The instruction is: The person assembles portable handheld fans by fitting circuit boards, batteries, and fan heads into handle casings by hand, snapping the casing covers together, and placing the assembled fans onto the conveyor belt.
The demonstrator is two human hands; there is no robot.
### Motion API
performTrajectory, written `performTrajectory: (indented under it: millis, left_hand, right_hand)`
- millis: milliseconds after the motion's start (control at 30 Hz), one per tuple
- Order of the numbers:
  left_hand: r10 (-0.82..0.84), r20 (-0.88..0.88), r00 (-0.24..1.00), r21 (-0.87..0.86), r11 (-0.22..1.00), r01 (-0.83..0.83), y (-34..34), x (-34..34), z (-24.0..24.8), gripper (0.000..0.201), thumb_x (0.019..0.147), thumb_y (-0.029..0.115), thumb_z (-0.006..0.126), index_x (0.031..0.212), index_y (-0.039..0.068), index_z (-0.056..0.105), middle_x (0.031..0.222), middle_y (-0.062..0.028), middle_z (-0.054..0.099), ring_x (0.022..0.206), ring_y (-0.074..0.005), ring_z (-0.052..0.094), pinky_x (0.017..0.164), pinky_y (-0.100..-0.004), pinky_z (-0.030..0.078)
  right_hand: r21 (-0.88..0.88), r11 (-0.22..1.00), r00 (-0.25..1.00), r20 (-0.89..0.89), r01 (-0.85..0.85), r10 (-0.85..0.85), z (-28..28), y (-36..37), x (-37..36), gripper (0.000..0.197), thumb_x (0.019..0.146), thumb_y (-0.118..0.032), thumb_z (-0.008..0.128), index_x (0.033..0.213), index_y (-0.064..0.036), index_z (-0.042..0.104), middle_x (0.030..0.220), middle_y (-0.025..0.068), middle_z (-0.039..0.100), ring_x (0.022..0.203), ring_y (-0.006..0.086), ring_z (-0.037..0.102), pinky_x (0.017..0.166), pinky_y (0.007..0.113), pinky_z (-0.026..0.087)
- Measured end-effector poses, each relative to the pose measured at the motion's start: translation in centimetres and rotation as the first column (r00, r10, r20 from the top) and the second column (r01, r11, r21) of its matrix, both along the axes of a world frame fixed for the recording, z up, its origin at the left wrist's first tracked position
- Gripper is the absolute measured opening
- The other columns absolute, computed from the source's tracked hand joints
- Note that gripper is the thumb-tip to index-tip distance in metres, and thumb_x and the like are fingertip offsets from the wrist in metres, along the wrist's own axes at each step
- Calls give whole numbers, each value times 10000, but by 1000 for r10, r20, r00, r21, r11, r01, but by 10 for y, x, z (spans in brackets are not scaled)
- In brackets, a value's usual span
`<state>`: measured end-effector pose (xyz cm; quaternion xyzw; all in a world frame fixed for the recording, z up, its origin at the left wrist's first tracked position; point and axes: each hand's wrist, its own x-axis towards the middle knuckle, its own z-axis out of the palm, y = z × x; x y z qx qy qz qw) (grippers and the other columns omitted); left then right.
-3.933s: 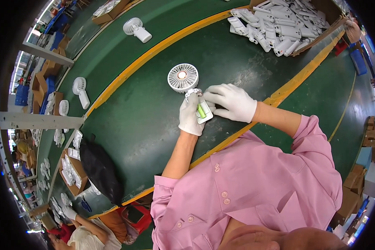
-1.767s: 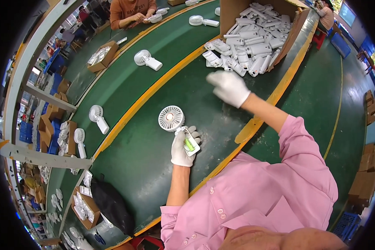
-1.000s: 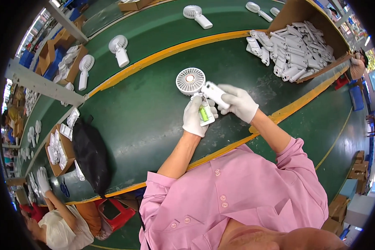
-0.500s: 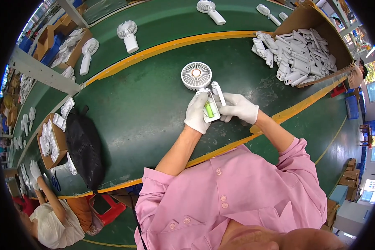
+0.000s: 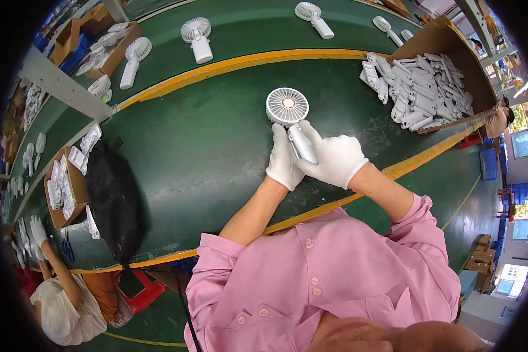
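A white handheld fan is held over the green workbench, its round grille pointing away from me. My left hand, in a white glove, wraps the left side of the fan's handle. My right hand, gloved too, presses on the handle from the right, thumb near its top. A white cover now lies over the handle where the battery sat, so the battery is hidden. Both hands are closed on the same fan.
A cardboard box spilling white handle parts stands at the far right. On the left are a black mesh bag and a small box of white parts. Several fans lie on the green belt beyond the yellow edge. A co-worker sits at lower left.
The white cover that my right hand held beside the handle is now on it, over the green battery. The right hand has moved onto the handle. Fans on the belt have shifted right.
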<state>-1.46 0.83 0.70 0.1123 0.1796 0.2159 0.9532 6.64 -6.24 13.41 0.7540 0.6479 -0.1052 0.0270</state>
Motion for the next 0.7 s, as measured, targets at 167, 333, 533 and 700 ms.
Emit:
performTrajectory:
  millis: [167,333,533,700]
  left_hand:
    - [-74,131,989,-2,997,75,-2,1,-8,737,925,682,132,1186,75,457,1151,-161,547,1086,-280,550,985,-397,416]
    - [-132,84,988,-22,991,134,-3,-4,14,701,935,664,160,1216,80,426,1181,-161,531,1101,-289,541,987,-420,421]
    - [-94,23,995,238,967,86,-15,-3,2,445,976,447,425,1250,98,395,1174,-146,531,1117,-268,532,977,-426,446]
    - [-6,184,983,207,978,-33,-9,-8,-2,431,919,323,607,1241,95,435,1111,-110,566,1096,-255,546,960,-412,465]
  right_hand:
    - [-17,999,996,68,-51,52,-12,-4,8,757,797,-454,594,1406,-87,333,683,155,657,569,350,642,540,439,517]
    - [-72,990,989,73,-121,126,-25,-14,19,787,804,-453,610,1387,-9,325,744,168,663,568,347,642,523,440,514]
    - [-50,990,988,74,-132,135,-44,-26,24,862,797,-465,641,1386,50,281,837,183,666,607,334,654,531,419,519]
    - [81,988,981,-135,-129,139,-47,-32,24,851,802,-466,639,1427,-36,253,781,201,658,647,352,661,594,434,538]
